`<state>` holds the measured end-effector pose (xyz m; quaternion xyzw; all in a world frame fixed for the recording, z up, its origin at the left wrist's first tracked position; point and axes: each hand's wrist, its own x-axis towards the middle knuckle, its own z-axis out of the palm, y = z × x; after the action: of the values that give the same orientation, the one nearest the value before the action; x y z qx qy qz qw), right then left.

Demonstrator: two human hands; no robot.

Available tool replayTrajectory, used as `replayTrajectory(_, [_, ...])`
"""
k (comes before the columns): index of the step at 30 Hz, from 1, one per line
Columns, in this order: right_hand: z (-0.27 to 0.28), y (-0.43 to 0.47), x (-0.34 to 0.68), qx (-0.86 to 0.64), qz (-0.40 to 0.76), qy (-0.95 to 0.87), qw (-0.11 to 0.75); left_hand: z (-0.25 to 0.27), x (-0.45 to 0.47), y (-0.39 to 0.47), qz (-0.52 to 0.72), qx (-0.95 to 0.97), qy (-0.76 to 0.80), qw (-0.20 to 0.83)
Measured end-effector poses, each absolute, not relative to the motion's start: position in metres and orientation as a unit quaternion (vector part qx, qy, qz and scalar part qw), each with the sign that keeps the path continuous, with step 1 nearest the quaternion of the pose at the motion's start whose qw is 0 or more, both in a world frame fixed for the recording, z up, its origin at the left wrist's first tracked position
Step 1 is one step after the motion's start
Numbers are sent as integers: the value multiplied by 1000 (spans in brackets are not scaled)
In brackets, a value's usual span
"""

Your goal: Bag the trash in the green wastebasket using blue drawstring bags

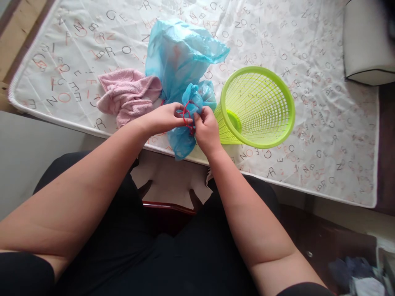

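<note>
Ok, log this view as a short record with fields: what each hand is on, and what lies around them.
left hand: pinching the red drawstring of the blue plastic bag
right hand: gripping the gathered neck of the same bag, also on the drawstring
surface: white mattress printed with letters
left of bag: crumpled pink towel
right of bag: green mesh basket, lying on its side, touching the bag

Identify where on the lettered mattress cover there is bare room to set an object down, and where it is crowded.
Free: the wide stretch right of the green basket, up to the white cushion; also the far-left corner beyond the pink towel. Crowded: the near edge, where both hands work the blue bag between towel and basket.
</note>
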<state>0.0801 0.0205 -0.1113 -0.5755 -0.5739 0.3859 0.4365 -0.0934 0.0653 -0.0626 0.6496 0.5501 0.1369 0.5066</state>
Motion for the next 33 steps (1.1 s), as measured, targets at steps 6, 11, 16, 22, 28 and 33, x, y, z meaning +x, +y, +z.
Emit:
replayTrajectory(6, [-105, 18, 77, -581, 407, -566, 420, -72, -105, 74, 144, 689, 550, 449])
replayTrajectory(11, [-108, 19, 76, -581, 397, -581, 408, -79, -108, 76, 201, 676, 581, 405])
replayTrajectory(16, [-108, 19, 78, -583, 402, -575, 409, -74, -106, 75, 248, 668, 590, 380])
replayTrajectory(22, [-108, 18, 78, -591, 400, -566, 413, -64, -102, 73, 259, 712, 553, 346])
replayTrajectory(28, [-109, 18, 78, -584, 382, -587, 409, -65, -93, 67, 116, 720, 462, 505])
replayTrajectory(33, [-110, 19, 79, -582, 373, -599, 405, -70, -96, 67, 73, 737, 440, 508])
